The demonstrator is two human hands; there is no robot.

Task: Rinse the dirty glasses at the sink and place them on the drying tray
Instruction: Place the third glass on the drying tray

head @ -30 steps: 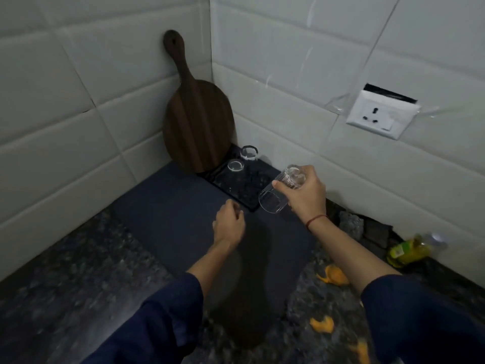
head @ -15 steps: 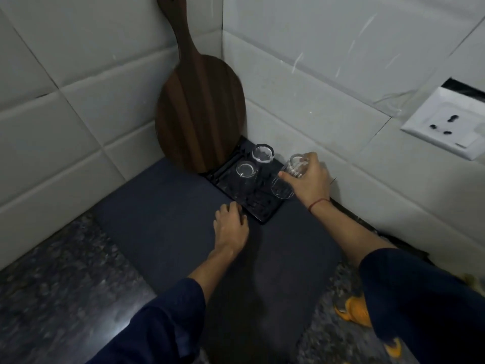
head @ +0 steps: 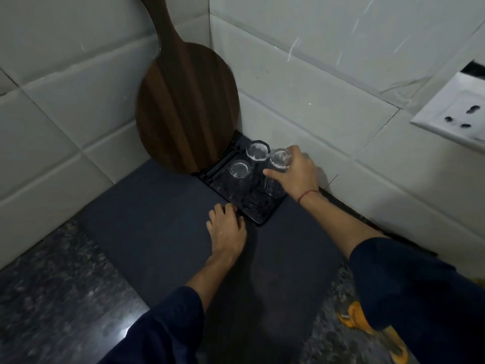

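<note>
R hand (head: 298, 174) grips glass (head: 274, 186) on tray (head: 258, 214); L hand (head: 227, 233) rests relaxed on mat (head: 157, 206) just beside tray.

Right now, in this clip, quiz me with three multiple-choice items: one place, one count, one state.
1. Where is the tray? A) beside the board's lower edge B) in a sink C) on a shelf
2. How many glasses are on or over the tray? A) one B) three C) five
3. The right hand is: A) open, empty B) gripping a glass C) out of view
Answers: 1 A, the tray lies right by the leaning board. 2 B, two stand there and one is held. 3 B, thumb and fingers curl round the glass.
</note>
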